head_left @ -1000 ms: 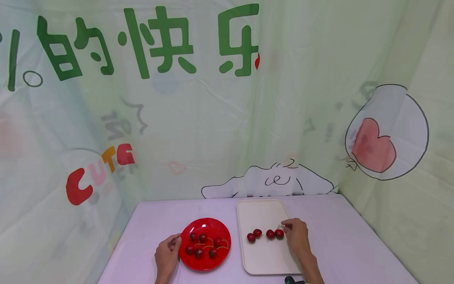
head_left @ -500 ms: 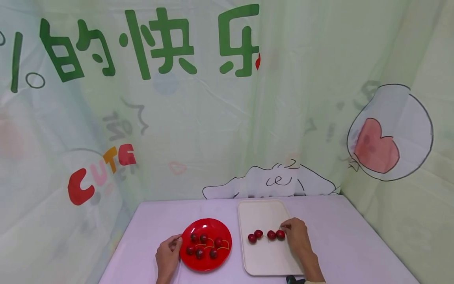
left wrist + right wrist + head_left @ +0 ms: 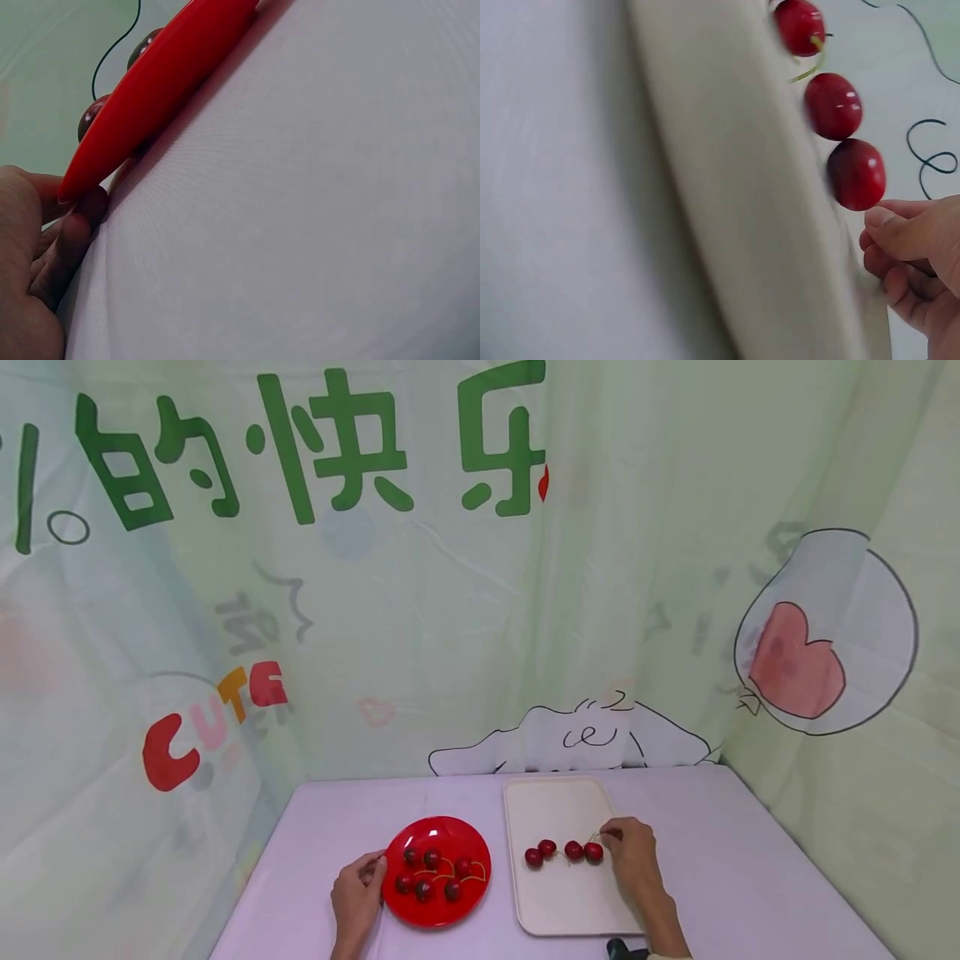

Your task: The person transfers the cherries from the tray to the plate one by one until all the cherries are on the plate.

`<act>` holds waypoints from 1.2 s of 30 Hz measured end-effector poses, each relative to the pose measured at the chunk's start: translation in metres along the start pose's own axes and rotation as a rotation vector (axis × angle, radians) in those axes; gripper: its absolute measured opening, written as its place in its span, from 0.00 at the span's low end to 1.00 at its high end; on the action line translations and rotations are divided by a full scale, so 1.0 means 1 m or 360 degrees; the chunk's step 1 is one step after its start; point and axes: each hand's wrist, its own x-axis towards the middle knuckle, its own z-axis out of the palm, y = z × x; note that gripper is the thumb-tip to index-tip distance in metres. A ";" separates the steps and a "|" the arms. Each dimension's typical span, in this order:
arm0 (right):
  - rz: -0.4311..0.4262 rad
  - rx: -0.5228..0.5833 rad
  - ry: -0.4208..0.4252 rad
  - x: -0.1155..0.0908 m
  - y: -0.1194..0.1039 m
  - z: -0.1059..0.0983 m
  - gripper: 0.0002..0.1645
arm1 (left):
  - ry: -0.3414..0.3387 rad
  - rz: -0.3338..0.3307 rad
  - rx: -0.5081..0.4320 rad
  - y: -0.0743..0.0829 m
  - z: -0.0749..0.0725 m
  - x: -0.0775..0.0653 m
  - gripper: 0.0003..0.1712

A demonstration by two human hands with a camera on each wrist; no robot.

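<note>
My left hand (image 3: 356,895) pinches the near-left rim of a round red plate (image 3: 438,913), its fingers partly under the edge in the left wrist view. Several dark red cherries (image 3: 424,889) with stems lie on this plate. To the right, a row of several more cherries (image 3: 573,851) lies on a cream rectangular tray (image 3: 562,906). My right hand (image 3: 636,860) reaches over the tray's right side, thumb and forefinger pinching the thin stem of the rightmost cherry (image 3: 857,175). That cherry sits against its neighbour (image 3: 834,106). The other right-hand fingers are curled.
A pale lilac cloth covers the table (image 3: 345,810). Printed curtains (image 3: 420,635) hang behind it and on both sides. A small dark object (image 3: 621,950) shows at my right wrist, below the tray.
The right fingertips have dipped toward the rightmost cherry, then risen slightly back and right along its stem. The left hand and the plate keep their places; the head view shifts slightly.
</note>
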 end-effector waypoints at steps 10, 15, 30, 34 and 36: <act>0.0037 0.0069 0.0079 -0.013 -0.004 -0.008 0.05 | 0.0008 0.0028 -0.0012 0.000 -0.001 0.000 0.14; 0.0074 0.0070 0.0088 -0.015 -0.002 -0.011 0.03 | -0.0003 0.0034 -0.0015 0.001 -0.003 0.000 0.14; 0.0634 0.0641 0.0066 -0.032 -0.025 -0.030 0.11 | -0.0009 -0.0013 -0.0002 0.001 -0.001 -0.001 0.14; 0.0780 0.0846 0.0110 -0.034 -0.029 -0.031 0.10 | -0.0003 -0.0002 -0.0002 -0.001 0.000 0.000 0.13; 0.0825 0.0912 0.0119 -0.034 -0.028 -0.031 0.09 | 0.0007 0.0007 0.0001 -0.002 0.001 0.001 0.13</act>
